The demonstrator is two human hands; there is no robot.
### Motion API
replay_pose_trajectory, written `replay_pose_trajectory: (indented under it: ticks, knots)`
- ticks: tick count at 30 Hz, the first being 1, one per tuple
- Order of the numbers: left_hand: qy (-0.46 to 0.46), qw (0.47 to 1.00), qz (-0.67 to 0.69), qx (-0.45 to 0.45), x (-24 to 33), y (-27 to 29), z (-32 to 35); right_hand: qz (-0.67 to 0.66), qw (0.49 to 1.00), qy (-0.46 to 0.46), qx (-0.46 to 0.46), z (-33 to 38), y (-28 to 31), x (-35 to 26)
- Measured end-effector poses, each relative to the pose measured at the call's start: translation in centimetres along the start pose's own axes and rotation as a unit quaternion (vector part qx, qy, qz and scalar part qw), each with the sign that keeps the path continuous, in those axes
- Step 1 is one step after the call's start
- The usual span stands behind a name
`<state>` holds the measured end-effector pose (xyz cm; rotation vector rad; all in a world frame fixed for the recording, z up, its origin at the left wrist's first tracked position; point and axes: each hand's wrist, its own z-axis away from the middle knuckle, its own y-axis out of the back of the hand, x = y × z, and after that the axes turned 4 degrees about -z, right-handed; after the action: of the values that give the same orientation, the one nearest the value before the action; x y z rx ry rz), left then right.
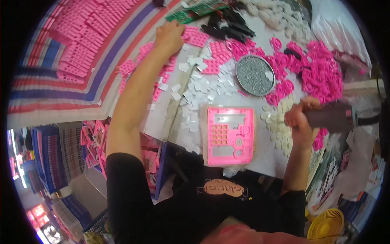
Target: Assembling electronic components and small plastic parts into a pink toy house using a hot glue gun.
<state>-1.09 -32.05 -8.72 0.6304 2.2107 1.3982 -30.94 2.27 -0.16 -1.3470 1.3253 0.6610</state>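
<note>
My left hand point(170, 37) reaches to the far side of the table with its fingers curled. The fingertips meet the end of a long green circuit board point(183, 15), next to pink button pads point(197, 37); whatever they grip is hidden. On the right, my right hand point(301, 120) is wrapped around the front part of a dark grey electric screwdriver point(331, 117) lying sideways in the air. Between my arms, close to my body, a pink plastic housing point(230, 140) rests on a pale pad, with a grid of square openings, round holes and a window.
A round dish point(256, 76) of small metal screws stands mid-table. White square pieces point(191, 99) are scattered left of it, bright pink rings point(321, 73) heaped right. Cream discs point(280, 116) lie near my right hand. Pink parts in rows point(87, 32) cover striped cloth at far left.
</note>
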Motion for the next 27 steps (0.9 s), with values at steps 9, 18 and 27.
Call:
replay_pose_trajectory:
  ticks: [9,18,27]
  knots:
    - [-0.153,0.914,0.354,0.127,12.7,12.8,14.9,0.486,0.818,0.292,0.1,3.9,-2.4,-1.7]
    - [-0.208,0.857,0.451,0.142,17.9,14.9,20.9,0.321,0.888,0.207,-0.257,6.7,-5.7,2.9]
    - [0.068,0.798,0.566,-0.195,15.2,16.9,24.0,0.29,0.876,-0.051,-0.381,4.0,-6.3,4.9]
